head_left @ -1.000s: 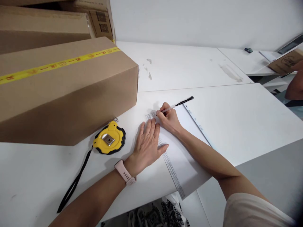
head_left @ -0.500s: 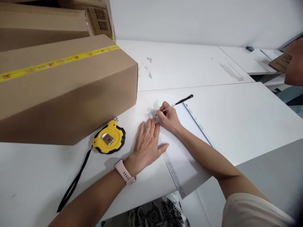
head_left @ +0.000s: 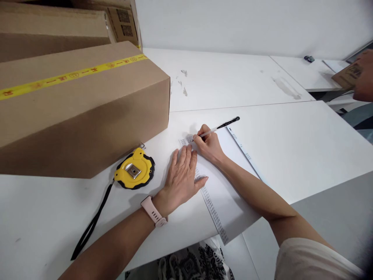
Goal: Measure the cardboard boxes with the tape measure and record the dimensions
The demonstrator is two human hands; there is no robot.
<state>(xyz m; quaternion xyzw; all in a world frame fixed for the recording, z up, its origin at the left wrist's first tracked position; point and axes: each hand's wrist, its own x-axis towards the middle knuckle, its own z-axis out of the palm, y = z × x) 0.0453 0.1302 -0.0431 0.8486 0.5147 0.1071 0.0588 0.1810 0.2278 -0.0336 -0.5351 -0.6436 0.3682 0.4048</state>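
Three cardboard boxes (head_left: 81, 105) at upper left are shut, the nearest sealed with yellow tape, their contents hidden. One pen (head_left: 224, 125) at frame centre is pinched in the right hand's (head_left: 208, 146) closed fingers. Its tip points down-left onto the single sheet (head_left: 233, 214) and its black cap points up-right. The left hand (head_left: 180, 179) lies flat on the sheet with fingers extended, near one tape measure (head_left: 134, 174).

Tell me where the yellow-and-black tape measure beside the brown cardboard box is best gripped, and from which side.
Probably from above, pinching across the rounded case of the yellow-and-black tape measure: it lies flat, metal clip up, with the brown cardboard box close behind and the left hand to its right. Its black strap trails loose.
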